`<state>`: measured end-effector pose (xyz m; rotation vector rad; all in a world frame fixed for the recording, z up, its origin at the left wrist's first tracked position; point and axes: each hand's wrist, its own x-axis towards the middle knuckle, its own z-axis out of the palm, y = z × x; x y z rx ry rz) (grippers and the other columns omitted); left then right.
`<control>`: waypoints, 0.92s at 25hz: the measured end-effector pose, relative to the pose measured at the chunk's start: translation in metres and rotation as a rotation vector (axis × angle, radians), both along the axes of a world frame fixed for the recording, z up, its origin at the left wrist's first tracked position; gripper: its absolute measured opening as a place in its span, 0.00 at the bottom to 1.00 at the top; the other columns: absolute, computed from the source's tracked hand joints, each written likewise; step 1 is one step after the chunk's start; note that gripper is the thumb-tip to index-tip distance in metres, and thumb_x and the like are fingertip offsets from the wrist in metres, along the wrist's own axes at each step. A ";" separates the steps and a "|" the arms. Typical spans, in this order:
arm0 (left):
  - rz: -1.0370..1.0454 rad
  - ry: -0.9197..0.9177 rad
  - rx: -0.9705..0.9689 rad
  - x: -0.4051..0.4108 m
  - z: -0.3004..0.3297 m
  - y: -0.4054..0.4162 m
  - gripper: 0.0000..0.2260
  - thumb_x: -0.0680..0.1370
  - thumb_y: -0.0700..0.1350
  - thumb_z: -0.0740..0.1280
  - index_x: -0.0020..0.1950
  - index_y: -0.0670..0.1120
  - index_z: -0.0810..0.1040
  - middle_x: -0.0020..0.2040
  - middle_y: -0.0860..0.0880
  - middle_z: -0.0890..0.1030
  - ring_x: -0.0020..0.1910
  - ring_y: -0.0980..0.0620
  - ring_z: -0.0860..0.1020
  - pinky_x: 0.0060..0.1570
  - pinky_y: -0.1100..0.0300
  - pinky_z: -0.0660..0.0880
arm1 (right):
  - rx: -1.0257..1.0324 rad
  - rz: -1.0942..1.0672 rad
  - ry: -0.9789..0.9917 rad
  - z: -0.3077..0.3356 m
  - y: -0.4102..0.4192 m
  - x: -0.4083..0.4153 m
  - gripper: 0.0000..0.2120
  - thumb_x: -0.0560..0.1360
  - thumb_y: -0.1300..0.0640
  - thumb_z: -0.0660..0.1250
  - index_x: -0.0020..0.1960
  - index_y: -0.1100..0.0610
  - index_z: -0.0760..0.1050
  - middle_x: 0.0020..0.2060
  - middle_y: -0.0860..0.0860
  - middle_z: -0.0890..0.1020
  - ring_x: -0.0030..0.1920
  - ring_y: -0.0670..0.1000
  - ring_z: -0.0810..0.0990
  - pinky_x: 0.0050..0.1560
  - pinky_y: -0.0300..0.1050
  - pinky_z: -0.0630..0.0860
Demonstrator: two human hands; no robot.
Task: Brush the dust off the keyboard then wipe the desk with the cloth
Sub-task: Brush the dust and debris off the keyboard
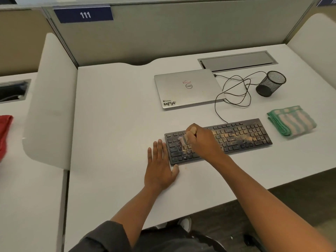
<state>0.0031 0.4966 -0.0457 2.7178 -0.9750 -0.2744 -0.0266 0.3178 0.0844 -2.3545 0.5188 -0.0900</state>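
A black keyboard (241, 136) lies on the white desk (112, 124), with tan dust spread over its middle and right keys. My right hand (201, 140) grips a small brush (182, 140) in a fist; its blurred pale bristles touch the keys at the keyboard's left part. My left hand (160, 168) lies flat on the desk with straight fingers, its thumb against the keyboard's front left corner. A folded green and beige striped cloth (291, 120) sits to the right of the keyboard.
A shut silver laptop (187, 88) lies behind the keyboard, with a tangled black cable (236, 91) beside it. A black mesh pen cup (271, 83) stands at the back right. Grey partitions (163, 33) surround the desk. A red cloth (4, 131) lies on the neighbouring desk.
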 end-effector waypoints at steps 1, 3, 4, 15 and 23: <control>-0.002 -0.003 -0.004 0.000 0.000 0.000 0.41 0.77 0.62 0.49 0.82 0.40 0.42 0.82 0.40 0.39 0.81 0.43 0.35 0.79 0.42 0.41 | 0.008 -0.018 -0.026 -0.001 0.002 -0.001 0.10 0.81 0.58 0.58 0.44 0.59 0.74 0.34 0.50 0.79 0.32 0.40 0.75 0.31 0.41 0.68; -0.004 -0.006 -0.011 0.001 0.000 0.000 0.41 0.77 0.62 0.50 0.82 0.40 0.42 0.82 0.40 0.39 0.81 0.43 0.35 0.79 0.42 0.40 | 0.016 -0.034 -0.026 -0.006 0.008 -0.006 0.09 0.81 0.59 0.58 0.46 0.59 0.73 0.35 0.52 0.79 0.33 0.41 0.76 0.32 0.43 0.70; -0.005 -0.004 -0.008 0.001 -0.001 0.000 0.41 0.77 0.62 0.50 0.82 0.40 0.42 0.82 0.40 0.39 0.81 0.43 0.35 0.79 0.42 0.40 | 0.005 -0.040 -0.005 -0.008 0.011 -0.008 0.09 0.81 0.58 0.58 0.47 0.59 0.74 0.36 0.53 0.80 0.35 0.45 0.78 0.35 0.46 0.72; -0.015 -0.002 0.002 0.002 -0.002 0.000 0.41 0.77 0.62 0.48 0.82 0.39 0.41 0.82 0.40 0.38 0.80 0.43 0.34 0.79 0.42 0.38 | 0.044 -0.128 0.034 -0.009 0.017 -0.021 0.10 0.81 0.59 0.57 0.47 0.57 0.76 0.37 0.54 0.82 0.39 0.56 0.81 0.40 0.51 0.76; -0.016 -0.004 -0.007 0.002 -0.001 0.002 0.41 0.77 0.62 0.48 0.82 0.39 0.42 0.82 0.40 0.39 0.81 0.42 0.35 0.79 0.42 0.38 | 0.105 -0.180 0.039 -0.006 0.017 -0.023 0.09 0.80 0.58 0.58 0.47 0.55 0.76 0.37 0.51 0.83 0.40 0.53 0.82 0.42 0.52 0.79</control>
